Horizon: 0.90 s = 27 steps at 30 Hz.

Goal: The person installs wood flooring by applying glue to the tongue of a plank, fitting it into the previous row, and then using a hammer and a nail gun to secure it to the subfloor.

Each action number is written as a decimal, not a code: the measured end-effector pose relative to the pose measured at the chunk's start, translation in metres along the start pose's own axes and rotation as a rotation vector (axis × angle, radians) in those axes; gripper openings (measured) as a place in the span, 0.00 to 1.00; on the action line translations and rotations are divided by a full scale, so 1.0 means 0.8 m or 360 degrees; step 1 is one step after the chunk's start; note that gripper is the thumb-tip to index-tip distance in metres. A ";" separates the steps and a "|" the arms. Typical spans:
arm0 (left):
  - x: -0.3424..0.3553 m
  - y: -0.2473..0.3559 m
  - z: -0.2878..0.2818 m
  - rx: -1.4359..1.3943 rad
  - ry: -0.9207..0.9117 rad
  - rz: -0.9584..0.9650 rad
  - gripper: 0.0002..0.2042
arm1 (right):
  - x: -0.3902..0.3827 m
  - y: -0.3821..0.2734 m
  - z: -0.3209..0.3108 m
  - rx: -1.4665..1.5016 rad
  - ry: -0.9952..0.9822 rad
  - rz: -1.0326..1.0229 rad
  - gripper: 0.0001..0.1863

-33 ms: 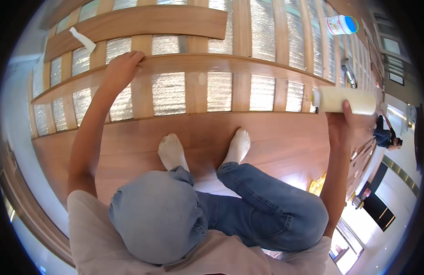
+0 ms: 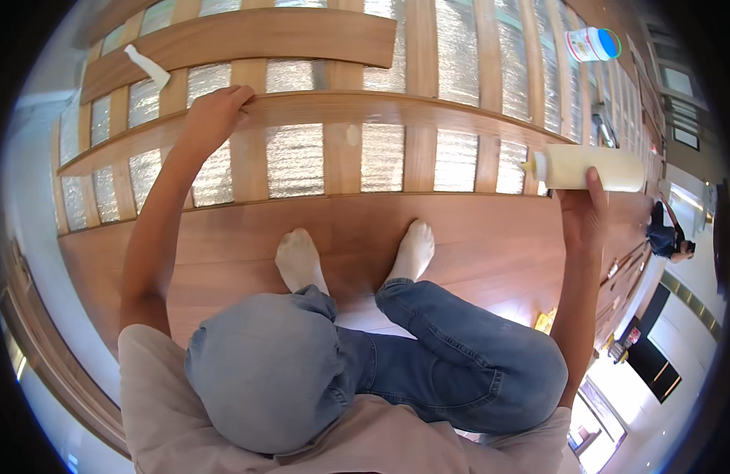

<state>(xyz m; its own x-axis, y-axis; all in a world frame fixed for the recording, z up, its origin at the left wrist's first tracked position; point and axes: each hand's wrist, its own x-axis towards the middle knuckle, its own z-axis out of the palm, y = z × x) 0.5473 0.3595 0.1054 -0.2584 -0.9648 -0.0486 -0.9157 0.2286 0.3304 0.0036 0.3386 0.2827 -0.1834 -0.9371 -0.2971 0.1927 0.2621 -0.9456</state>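
My left hand [image 2: 216, 112] is closed on the far edge of a long wooden floorboard [image 2: 380, 107], toward its left end. The board is tilted up on edge and lies across wooden battens [image 2: 420, 154]. In my right hand [image 2: 583, 217] is a squeeze bottle [image 2: 598, 167] with pale cream contents. It lies sideways near the board's right end, its yellowish nozzle pointing left. My thumb is on the bottle's near side; the other fingers are mostly hidden behind it.
Silver foil [image 2: 292, 154] shows between the battens. Laid wooden flooring [image 2: 215, 253] is under my feet. Beyond are a loose board [image 2: 246, 35], a slim white object [image 2: 148, 67], a blue-lidded white tub [image 2: 590, 45] and a dark metal tool [image 2: 605, 128]. Another person [image 2: 666, 233] is at far right.
The squeeze bottle has shifted slightly left, and its nozzle now shows more clearly. My left hand keeps its place on the floorboard.
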 end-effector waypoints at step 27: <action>-0.105 -0.049 -0.010 0.0259 0.0195 -0.0336 0.05 | 0.054 0.124 0.222 0.0722 -0.0774 0.0684 0.27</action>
<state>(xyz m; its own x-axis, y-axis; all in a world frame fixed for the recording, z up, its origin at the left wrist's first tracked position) 0.6072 0.4305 0.1037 -0.0272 -0.9995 0.0173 -0.9852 0.0297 0.1691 0.1861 0.2832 0.1995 0.4182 -0.7982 -0.4336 0.5446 0.6024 -0.5836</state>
